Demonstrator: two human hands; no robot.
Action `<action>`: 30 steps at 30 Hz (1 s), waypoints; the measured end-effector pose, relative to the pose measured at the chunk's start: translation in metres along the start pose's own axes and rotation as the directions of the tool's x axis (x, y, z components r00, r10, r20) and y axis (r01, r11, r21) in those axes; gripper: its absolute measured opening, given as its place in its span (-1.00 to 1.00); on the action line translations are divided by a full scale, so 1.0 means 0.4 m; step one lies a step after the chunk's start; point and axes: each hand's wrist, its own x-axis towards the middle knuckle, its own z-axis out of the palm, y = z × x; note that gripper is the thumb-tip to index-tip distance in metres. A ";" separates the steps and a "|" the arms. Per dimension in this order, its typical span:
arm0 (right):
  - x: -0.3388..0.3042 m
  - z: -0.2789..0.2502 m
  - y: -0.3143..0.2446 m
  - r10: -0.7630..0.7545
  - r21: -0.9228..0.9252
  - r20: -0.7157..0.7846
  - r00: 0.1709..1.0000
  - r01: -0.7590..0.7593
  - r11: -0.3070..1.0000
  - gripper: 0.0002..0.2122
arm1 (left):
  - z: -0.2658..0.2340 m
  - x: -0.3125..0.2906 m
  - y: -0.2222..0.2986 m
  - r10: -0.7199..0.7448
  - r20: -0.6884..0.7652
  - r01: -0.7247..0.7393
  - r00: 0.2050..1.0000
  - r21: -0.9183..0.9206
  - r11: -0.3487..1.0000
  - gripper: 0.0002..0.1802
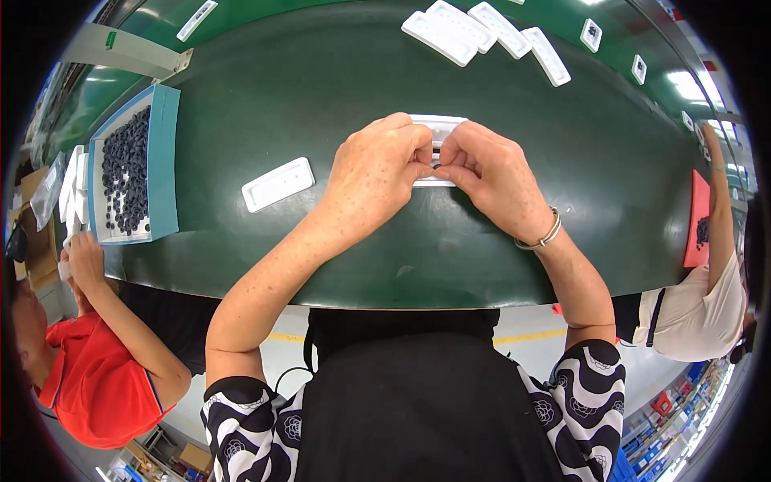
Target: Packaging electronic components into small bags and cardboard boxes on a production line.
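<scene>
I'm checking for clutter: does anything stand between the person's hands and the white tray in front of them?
Nothing visible does: the left hand and right hand meet over the white tray, hiding part of it. A second white tray lies apart, to the left, out of their way.

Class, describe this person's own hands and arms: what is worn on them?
The left hand and right hand are ungloved, the forearms bare. A silver-coloured bangle circles the right wrist. The short sleeves are black and white, with wavy bands and flower-like motifs.

Green table (321, 96), pale floor (536, 355), stocked shelves (683, 419)
</scene>
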 end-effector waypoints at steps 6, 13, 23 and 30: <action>0.007 0.003 0.012 -0.152 -0.230 -0.020 0.988 0.143 0.963 -0.87 | -0.017 0.037 0.027 -0.113 0.123 0.107 0.986 0.049 0.993 -0.88; -0.028 -0.036 0.021 0.098 0.194 0.076 0.992 -0.111 0.975 -0.85 | -0.023 0.025 -0.032 0.000 0.010 0.002 1.000 -0.198 0.980 -0.85; -0.019 -0.001 -0.005 -0.296 -0.338 0.065 0.953 0.301 0.892 -0.71 | -0.160 -0.185 -0.105 -0.032 -0.644 0.038 0.765 -0.005 0.999 -0.88; -0.040 0.002 -0.040 -0.370 -0.364 0.190 0.909 0.416 0.834 -0.72 | -0.411 -0.270 -0.198 -0.159 -0.875 0.016 0.457 -0.171 0.985 -0.42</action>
